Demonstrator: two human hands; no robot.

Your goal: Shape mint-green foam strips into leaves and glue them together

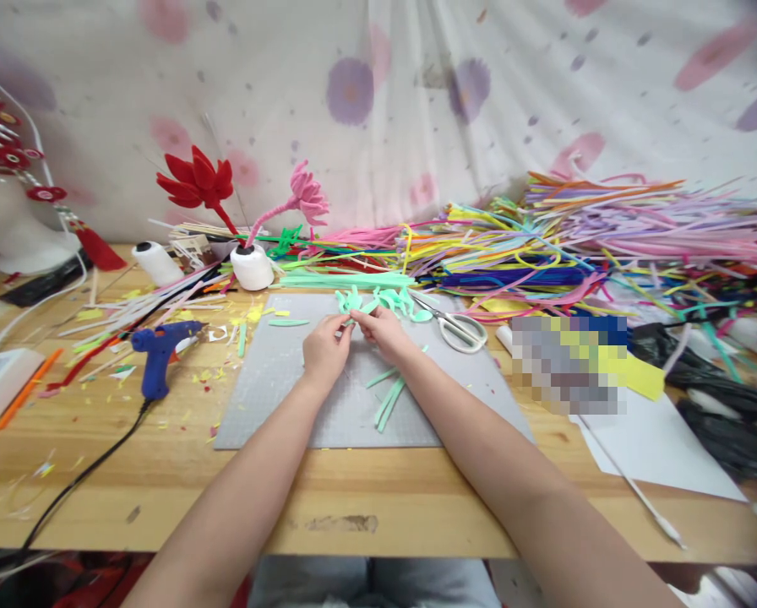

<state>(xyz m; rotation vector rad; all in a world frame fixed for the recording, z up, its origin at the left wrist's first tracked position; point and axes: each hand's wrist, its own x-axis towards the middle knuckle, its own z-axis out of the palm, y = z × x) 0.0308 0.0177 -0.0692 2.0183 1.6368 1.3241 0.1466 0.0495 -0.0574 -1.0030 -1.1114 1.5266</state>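
Over the far part of a grey cutting mat (pixel 264 414), my left hand (pixel 326 344) and my right hand (pixel 386 334) meet. Fingertips of both pinch a short mint-green pipe cleaner (pixel 362 312), mostly covered by the fingers. Just beyond them lies a cluster of bent mint-green pieces (pixel 394 299). Several cut mint-green strips (pixel 389 404) rest on the mat below my right wrist. One flat mint-green loop (pixel 288 322) lies to the left of my left hand. Scissors (pixel 462 331) with pale handles lie to the right, their blades toward the green cluster.
A blue glue gun (pixel 158 359) with a black cord stands at left. Behind it, red (pixel 196 179) and pink (pixel 306 194) fuzzy flowers rise above a white spool (pixel 253 267). Piled pipe cleaners (pixel 607 224) line the back right. White paper (pixel 663 447) lies at right.
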